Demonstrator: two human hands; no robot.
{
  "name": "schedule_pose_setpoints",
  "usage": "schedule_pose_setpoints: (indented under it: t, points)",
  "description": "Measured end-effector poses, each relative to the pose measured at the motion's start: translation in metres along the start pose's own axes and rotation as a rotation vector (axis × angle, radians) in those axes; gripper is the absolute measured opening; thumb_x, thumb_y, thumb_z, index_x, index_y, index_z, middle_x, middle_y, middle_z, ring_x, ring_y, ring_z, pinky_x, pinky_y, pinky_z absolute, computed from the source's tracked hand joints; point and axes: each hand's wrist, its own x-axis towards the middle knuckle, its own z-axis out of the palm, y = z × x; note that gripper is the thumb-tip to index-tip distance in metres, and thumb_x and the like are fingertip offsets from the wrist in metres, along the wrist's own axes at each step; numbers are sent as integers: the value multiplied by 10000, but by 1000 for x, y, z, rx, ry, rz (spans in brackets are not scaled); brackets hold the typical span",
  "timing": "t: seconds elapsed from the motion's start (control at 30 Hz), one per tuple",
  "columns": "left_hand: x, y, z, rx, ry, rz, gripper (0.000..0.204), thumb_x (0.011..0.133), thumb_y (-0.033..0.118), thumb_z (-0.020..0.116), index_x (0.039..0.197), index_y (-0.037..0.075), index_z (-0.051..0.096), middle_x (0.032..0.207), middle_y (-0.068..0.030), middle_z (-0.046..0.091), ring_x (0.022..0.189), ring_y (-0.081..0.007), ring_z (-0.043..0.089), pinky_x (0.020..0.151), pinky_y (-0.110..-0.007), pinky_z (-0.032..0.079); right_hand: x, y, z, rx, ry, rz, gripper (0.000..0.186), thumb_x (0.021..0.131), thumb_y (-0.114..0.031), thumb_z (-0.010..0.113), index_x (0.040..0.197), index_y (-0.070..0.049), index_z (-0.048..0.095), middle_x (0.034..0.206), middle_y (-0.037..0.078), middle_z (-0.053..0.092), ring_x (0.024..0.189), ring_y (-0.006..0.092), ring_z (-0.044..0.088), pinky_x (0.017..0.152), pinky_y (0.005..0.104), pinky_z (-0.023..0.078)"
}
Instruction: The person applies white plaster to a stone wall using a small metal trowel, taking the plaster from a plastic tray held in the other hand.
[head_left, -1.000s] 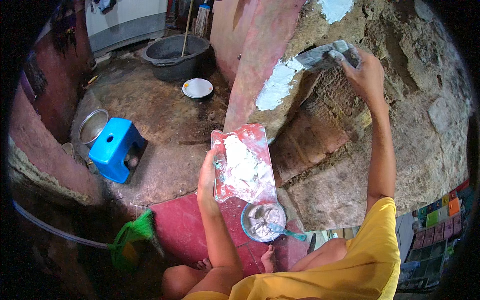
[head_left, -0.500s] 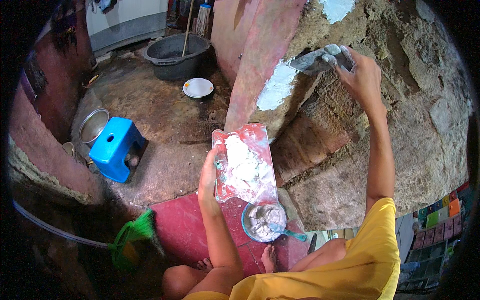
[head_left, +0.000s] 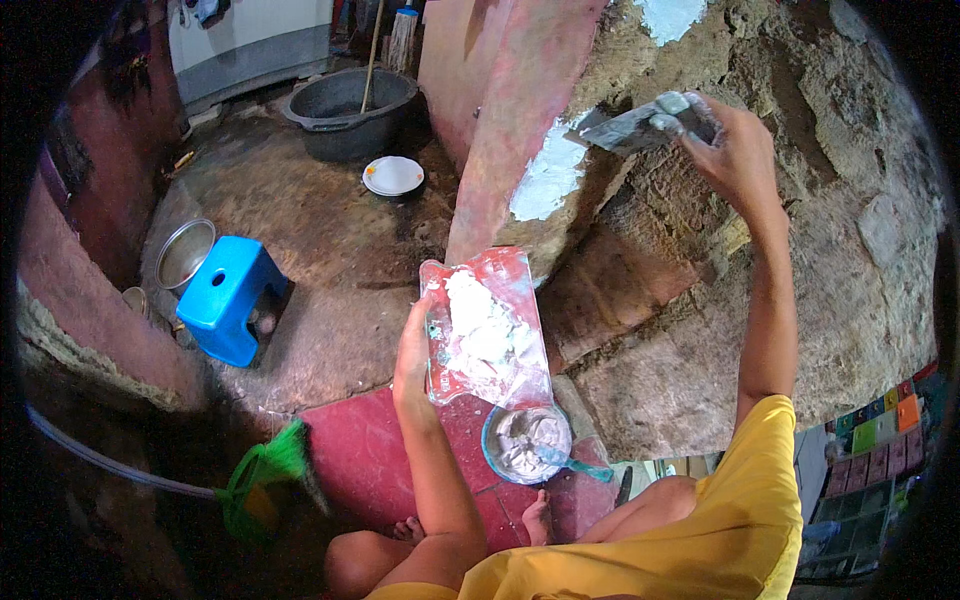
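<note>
My left hand [head_left: 412,355] grips the left edge of a red board [head_left: 510,272], which carries a heap of white putty [head_left: 487,330]. In my right hand [head_left: 738,155] is a flat grey scraper [head_left: 618,132], pinched between thumb and fingers. Its blade reaches the upper end of a wet white patch [head_left: 545,178] on the rough wall edge; whether it touches cannot be made out. Another white patch [head_left: 672,14] lies higher up. Below the board stands a round tub of putty [head_left: 530,440] with a teal-handled tool [head_left: 580,464] in it.
A blue stool [head_left: 225,300] stands at the left beside a metal bowl [head_left: 187,252]. Farther back are a white plate [head_left: 393,176] and a big dark basin [head_left: 350,120] with a stick in it. A green broom [head_left: 265,475] lies lower left. The bare, crumbling wall [head_left: 820,290] fills the right.
My right hand has moved slightly right, and the scraper blade has turned, showing more of its flat face. The left hand and board have barely shifted.
</note>
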Motion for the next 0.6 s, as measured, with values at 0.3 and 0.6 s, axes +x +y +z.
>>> schedule_pose_setpoints:
  t: [0.3, 0.6]
  points:
    - [-1, 0, 3, -4, 24, -5, 367, 810, 306, 447, 1026, 13, 487, 897, -87, 565, 767, -179, 567, 679, -303, 471, 3, -14, 7, 28, -34, 73, 375, 651, -281, 613, 985, -117, 568, 733, 157, 579, 693, 323, 558, 602, 396, 440]
    - [-2, 2, 5, 26, 35, 8, 386, 811, 320, 441, 1029, 4, 484, 896, -95, 563, 744, -181, 573, 653, -297, 480, 2, 9, 10, 48, 27, 110, 351, 667, -326, 613, 910, -74, 591, 740, 157, 582, 699, 323, 558, 617, 390, 442]
